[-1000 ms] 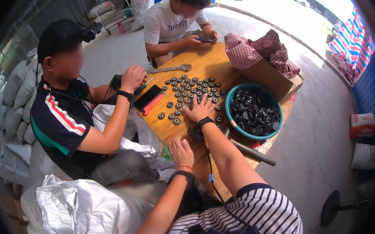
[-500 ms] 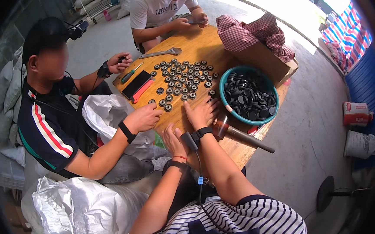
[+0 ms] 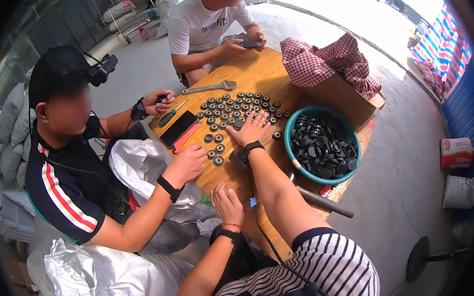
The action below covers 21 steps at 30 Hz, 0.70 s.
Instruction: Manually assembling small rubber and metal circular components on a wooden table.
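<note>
On the wooden table (image 3: pixel 212 187), my right hand (image 3: pixel 253 131) reaches among several small round wheel-like parts (image 3: pixel 216 113), dark with pale metal centres. Its fingers are spread. A plain black round cap (image 3: pixel 238 124) lies against its thumb side; I cannot tell whether the hand grips it. My left hand (image 3: pixel 226 205) rests at the near table edge, fingers loosely stretched and holding nothing. To the right of my right hand stands a teal basin (image 3: pixel 355 167) full of black round caps (image 3: pixel 322 148). My right forearm partly hides a hammer-like tool (image 3: pixel 324 202) with a long bar handle.
A co-worker's hand (image 3: pixel 187 164) rests at the table's left edge, near a black phone (image 3: pixel 179 128), a red-handled tool (image 3: pixel 187 138), a screwdriver (image 3: pixel 167 117) and an adjustable wrench (image 3: pixel 211 87). Another person sits beyond. A cardboard box (image 3: pixel 342 97) with checked cloth (image 3: pixel 331 64) stands far right.
My right hand has moved forward and left, from beside the basin onto the round parts. My left hand has drawn slightly nearer and apart from the right. The camera view has shifted.
</note>
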{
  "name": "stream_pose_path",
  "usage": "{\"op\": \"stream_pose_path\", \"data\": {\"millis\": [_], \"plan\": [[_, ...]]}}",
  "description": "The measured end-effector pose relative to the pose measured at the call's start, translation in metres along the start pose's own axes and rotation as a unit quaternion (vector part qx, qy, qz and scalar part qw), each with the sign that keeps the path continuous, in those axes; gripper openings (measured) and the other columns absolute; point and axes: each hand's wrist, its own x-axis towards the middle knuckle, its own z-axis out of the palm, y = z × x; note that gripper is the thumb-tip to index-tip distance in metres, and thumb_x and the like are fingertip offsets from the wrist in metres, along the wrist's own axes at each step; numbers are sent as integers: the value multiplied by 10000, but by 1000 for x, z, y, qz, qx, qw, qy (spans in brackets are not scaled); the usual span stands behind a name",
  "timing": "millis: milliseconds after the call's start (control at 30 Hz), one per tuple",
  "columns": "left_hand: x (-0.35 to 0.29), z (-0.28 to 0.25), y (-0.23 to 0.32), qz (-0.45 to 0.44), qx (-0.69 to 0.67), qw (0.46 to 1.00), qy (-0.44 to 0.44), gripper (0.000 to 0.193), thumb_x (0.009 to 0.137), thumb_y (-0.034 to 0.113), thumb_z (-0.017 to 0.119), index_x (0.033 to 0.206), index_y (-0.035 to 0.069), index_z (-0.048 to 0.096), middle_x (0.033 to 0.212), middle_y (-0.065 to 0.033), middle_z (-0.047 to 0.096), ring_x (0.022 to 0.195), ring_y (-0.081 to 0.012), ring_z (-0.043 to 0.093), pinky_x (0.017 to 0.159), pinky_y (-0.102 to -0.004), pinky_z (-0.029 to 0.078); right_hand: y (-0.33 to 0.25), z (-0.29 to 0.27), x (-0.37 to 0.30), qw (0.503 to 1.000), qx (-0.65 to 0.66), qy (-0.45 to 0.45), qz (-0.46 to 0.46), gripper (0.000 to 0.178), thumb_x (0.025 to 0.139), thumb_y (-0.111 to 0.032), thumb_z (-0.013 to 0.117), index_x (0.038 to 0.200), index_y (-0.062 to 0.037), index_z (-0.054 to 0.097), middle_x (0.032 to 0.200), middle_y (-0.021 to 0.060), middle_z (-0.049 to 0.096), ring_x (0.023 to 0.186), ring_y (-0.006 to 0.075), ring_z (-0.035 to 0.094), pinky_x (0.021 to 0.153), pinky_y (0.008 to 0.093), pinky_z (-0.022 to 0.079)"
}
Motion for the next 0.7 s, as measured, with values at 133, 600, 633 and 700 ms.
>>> {"op": "stream_pose_path", "data": {"millis": [133, 600, 633, 700], "plan": [[-1, 3, 1, 4, 2, 1000, 1, 329, 979, 239, 397, 1167, 1, 524, 1185, -191, 588, 1157, -372, 503, 1098, -501, 265, 4, -5, 0, 1000, 22, -8, -18, 1172, 708, -753, 591, 1492, 30, 209, 1551, 306, 110, 1462, 421, 26, 1144, 594, 15], [-2, 10, -27, 68, -20, 997, 17, 513, 919, 423, 471, 1180, -18, 498, 1175, -213, 546, 1161, -395, 471, 1098, -505, 255, -36, -20, -89, 860, 181, -386, -281, 317, 798, -328, 663, 803, -13, 695, 777, 185, 683, 758, 335, 671, 687, 426, 533], [-5, 9, -29, 64, -1, 998, 17, 497, 935, 409, 448, 1197, -12, 488, 1180, -218, 539, 1155, -405, 468, 1102, -515, 249, -37, -14, -93, 884, 166, -327, -289, 306, 806, -315, 651, 809, -13, 696, 781, 193, 682, 768, 341, 672, 692, 431, 534], [-5, 9, -31, 36, 13, 999, 1, 480, 942, 392, 438, 1194, -15, 488, 1183, -226, 537, 1158, -408, 466, 1105, -520, 247, -38, -6, -90, 905, 152, -265, -298, 295, 813, -302, 638, 815, -13, 697, 786, 200, 681, 777, 347, 674, 698, 437, 535]]}}
